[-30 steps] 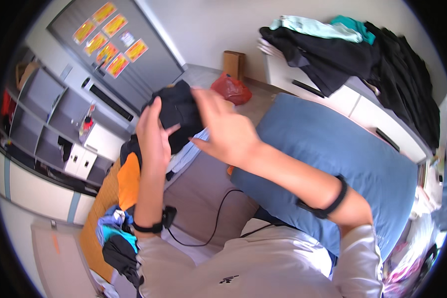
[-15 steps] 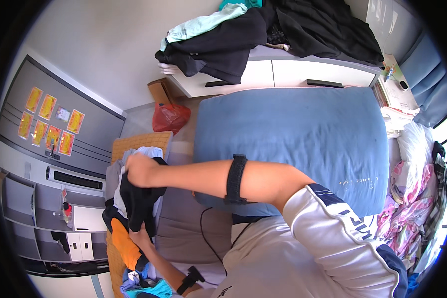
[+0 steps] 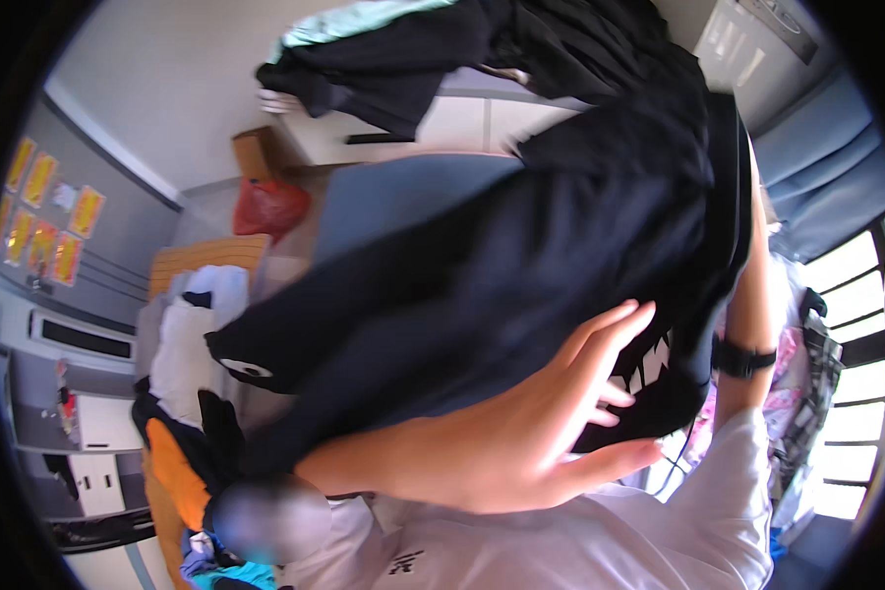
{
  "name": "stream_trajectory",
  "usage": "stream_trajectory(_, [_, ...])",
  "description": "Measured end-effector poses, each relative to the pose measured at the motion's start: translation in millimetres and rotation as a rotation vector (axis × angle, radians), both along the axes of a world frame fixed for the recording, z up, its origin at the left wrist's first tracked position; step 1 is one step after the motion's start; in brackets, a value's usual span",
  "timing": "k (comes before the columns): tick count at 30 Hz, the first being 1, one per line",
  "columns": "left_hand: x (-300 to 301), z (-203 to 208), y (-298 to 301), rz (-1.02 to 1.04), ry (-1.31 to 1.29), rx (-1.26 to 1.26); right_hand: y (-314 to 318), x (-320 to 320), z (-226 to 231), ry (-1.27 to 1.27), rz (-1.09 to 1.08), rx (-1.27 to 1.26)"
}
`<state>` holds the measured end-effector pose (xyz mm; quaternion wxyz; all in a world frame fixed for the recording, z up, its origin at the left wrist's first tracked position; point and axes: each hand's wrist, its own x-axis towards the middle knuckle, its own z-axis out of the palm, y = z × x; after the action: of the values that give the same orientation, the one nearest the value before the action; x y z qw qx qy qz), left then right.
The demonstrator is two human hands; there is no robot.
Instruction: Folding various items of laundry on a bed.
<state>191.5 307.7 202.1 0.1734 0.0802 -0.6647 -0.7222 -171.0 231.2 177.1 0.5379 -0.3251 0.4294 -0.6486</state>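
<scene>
Black trousers (image 3: 521, 236) stretch in mid-air across the view, blurred by motion. Their waistband (image 3: 726, 177) is at the right and the legs trail down to the left, one carrying a white eye-like mark (image 3: 246, 369). White jagged shapes show by the lower right of the cloth. My left hand (image 3: 565, 423) is in front of the trousers, fingers spread and holding nothing. My right forearm (image 3: 754, 285) rises behind the waistband, where the cloth hides the hand; the trousers hang from that side.
A blue-covered bed surface (image 3: 393, 197) lies beyond the trousers. Folded clothes (image 3: 192, 354) and an orange garment (image 3: 175, 462) are piled at the left. Dark clothes (image 3: 580, 49) drape over a white drawer unit (image 3: 452, 123) at the back. A red plastic bag (image 3: 270, 206) stands on the floor.
The black trousers have come off the left pile, swung up and right, and opened out. My right arm has moved from the pile to the far right. My left hand has left the cloth and moved right.
</scene>
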Motion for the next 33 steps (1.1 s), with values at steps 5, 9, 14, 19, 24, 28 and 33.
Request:
stream_trajectory(5, [38.3,-56.1,-56.3,0.609,-0.606,-1.086,185.1,-72.7,-86.2,-0.096,-0.157,0.49])
stream_trajectory(9, [117.4,-152.4,-98.1,0.976,-0.73,-0.554,249.0,-5.6,-110.1,0.325,-0.438,0.493])
stream_trajectory(14, [122.6,-158.5,-121.3,0.698,-0.693,-0.796,223.3,-1.5,-114.2,0.746,-0.59,0.624])
stream_trajectory(19, [123.9,-108.0,-143.4,0.429,-0.766,-0.811,145.6,-20.8,-76.8,0.897,-0.376,0.664])
stream_trajectory(24, [181.3,-64.8,-189.2,1.133,-0.707,-1.373,140.1,-62.1,-73.9,0.7,-0.41,0.387])
stream_trajectory(28, [238.6,-73.6,-125.6,1.382,-0.895,-1.224,196.0,-36.8,-71.8,0.572,-0.547,0.098])
stream_trajectory(33, [296.5,-87.3,-4.2,0.563,-1.423,-0.503,295.1,-25.4,-84.4,0.677,0.046,-0.09])
